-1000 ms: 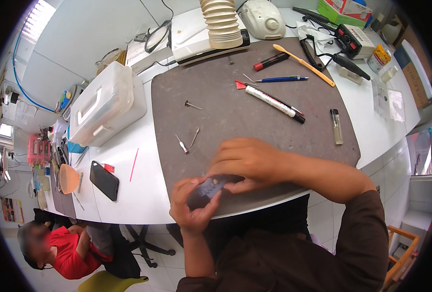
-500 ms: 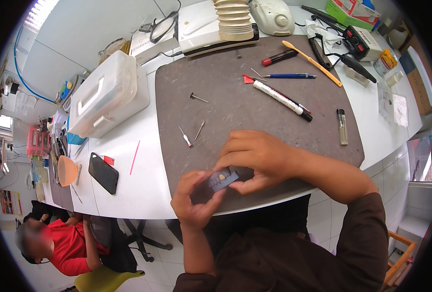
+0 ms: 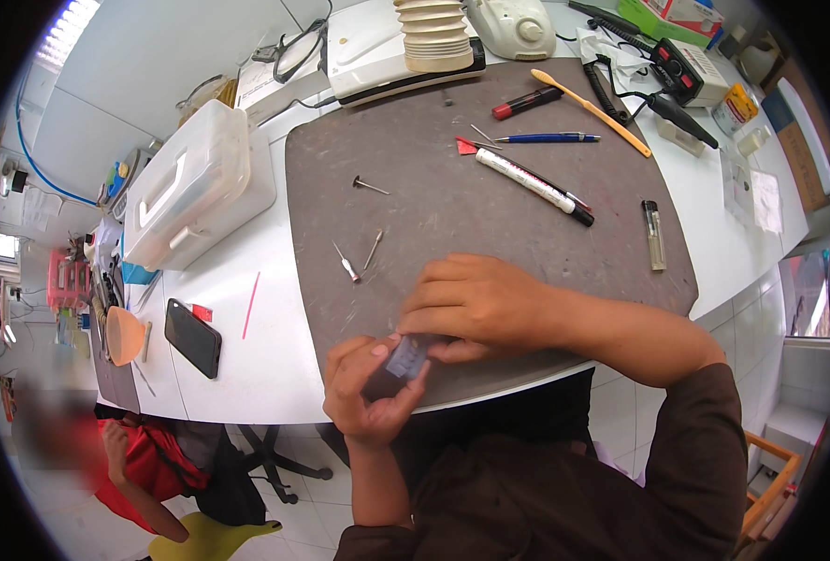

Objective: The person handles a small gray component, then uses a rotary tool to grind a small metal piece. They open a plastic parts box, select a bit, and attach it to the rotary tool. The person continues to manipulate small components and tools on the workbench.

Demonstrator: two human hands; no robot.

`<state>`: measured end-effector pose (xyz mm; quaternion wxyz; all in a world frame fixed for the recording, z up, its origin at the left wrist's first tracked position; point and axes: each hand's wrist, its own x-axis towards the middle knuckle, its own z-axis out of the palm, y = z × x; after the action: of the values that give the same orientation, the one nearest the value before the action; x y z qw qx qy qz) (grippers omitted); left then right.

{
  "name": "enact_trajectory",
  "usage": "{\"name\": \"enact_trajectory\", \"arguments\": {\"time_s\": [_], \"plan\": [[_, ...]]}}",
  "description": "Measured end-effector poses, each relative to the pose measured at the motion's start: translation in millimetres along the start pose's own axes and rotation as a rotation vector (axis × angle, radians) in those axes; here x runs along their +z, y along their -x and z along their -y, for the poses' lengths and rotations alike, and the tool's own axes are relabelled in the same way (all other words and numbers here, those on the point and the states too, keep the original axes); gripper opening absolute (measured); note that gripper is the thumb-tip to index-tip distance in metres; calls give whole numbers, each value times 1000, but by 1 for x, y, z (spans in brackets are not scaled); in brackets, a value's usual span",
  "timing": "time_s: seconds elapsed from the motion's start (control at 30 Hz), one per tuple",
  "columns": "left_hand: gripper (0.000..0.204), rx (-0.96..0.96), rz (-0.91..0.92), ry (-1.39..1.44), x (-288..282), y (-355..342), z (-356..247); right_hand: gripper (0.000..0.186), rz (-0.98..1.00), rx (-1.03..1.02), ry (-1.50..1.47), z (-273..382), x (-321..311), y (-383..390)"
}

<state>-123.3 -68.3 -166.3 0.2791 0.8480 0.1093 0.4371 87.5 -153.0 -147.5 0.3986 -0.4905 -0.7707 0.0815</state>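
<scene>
A small grey-blue dental model (image 3: pixel 405 359), blurred by motion, is held just above the near edge of the brown mat (image 3: pixel 340 140). My left hand (image 3: pixel 366 393) grips it between thumb and fingers from the left. From the right, my right hand (image 3: pixel 480 304) closes over its far side, fingers bent and thumb against its right edge. Those fingertips are partly hidden. Beyond my hands lie two slim rotary burs, one silver (image 3: pixel 374 250) and one with a pale shank (image 3: pixel 346 265), and a disc-headed mandrel (image 3: pixel 370 185).
A marker (image 3: pixel 534 187), blue pen (image 3: pixel 550 138), yellow toothbrush (image 3: pixel 592 112) and clear lighter (image 3: pixel 654 236) lie on the mat. Leftward are a phone (image 3: pixel 193 338), an orange bowl (image 3: pixel 125 335) and a plastic case (image 3: pixel 195 187). Another person in red (image 3: pixel 158 458) sits at lower left.
The dental model has turned in my hands, and its yellowish tooth no longer shows clearly. My right fingers have shifted left over it. The person in red has raised a hand.
</scene>
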Motion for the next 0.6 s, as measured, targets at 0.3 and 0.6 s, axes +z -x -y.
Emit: {"name": "enact_trajectory", "arguments": {"time_s": [0.3, 0.6], "plan": [[56, -83, 48, -46, 0, -5, -2, 38, -26, 1, 40, -2, -2, 0], [52, -105, 39, -18, 1, -6, 1, 40, -19, -27, 68, -4, -13, -2]]}}
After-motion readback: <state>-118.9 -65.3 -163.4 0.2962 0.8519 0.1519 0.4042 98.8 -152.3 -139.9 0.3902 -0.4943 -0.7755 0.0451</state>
